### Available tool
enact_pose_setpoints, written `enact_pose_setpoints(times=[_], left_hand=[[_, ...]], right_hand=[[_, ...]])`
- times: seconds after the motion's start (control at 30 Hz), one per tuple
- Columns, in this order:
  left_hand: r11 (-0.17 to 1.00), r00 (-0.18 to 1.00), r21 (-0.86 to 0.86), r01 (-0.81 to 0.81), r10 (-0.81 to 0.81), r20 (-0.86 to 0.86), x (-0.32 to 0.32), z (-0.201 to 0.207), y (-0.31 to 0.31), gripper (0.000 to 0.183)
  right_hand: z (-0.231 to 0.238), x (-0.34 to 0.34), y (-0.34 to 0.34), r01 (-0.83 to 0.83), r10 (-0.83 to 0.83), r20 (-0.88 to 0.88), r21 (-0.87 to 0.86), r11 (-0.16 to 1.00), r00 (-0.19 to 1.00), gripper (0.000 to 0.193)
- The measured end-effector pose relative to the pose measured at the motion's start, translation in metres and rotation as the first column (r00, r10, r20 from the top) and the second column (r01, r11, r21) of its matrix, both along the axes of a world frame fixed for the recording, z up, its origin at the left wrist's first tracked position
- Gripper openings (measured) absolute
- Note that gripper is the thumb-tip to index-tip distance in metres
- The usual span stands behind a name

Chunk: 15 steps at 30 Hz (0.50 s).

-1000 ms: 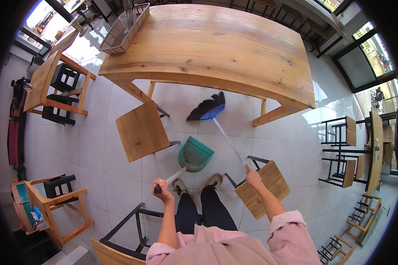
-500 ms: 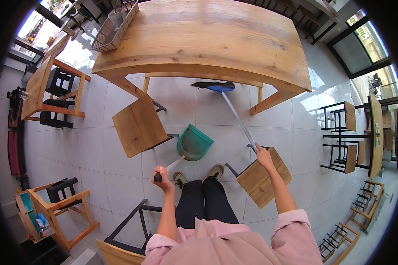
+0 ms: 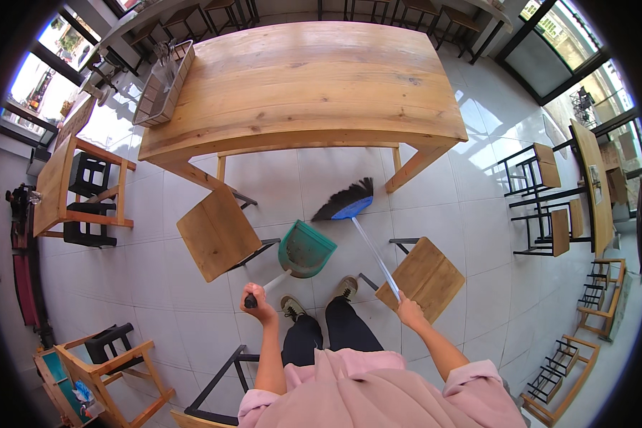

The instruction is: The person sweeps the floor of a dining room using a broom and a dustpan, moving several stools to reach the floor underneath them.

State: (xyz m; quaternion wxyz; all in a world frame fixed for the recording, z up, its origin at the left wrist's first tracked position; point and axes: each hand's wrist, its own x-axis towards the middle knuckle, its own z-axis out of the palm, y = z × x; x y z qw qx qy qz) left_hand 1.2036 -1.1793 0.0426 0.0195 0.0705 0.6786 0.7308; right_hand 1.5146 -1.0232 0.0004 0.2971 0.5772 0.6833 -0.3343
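My left hand (image 3: 259, 302) grips the dark end of the handle of a green dustpan (image 3: 305, 250). The pan lies on the tiled floor in front of my shoes, its open edge facing away, with small dark specks in it. My right hand (image 3: 409, 311) is wrapped round the pale shaft of a broom (image 3: 352, 207) with a blue head and dark bristles. The bristles rest on the floor just beyond the dustpan, to its right, a short gap between them.
A big wooden table (image 3: 307, 85) stands ahead, with a wire basket (image 3: 165, 84) on its left end. One wooden stool (image 3: 220, 232) is left of the dustpan; another stool (image 3: 428, 277) sits under the broom shaft. A dark-framed chair (image 3: 225, 381) is behind my left arm.
The broom head has come from under the table edge toward the dustpan, and its bristles have turned. My right hand has drawn back and lower. The view has tilted up a little.
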Motion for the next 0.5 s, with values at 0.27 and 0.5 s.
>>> enact_pose_setpoints(times=[0.27, 0.5], left_hand=[[0.992, 0.992, 0.027, 0.125, -0.126, 0.015, -0.026, -0.009, 0.015, 0.024], [0.941, 0.940, 0.054, 0.334, -0.337, 0.047, -0.067, -0.015, 0.048, 0.023]], right_hand=[[0.050, 0.012, -0.014, 0.234, -0.198, -0.317, 0.081, 0.969, 0.927, 0.037], [-0.057, -0.096, 0.095, 0.328, -0.270, -0.253, 0.222, 0.918, 0.929, 0.041]])
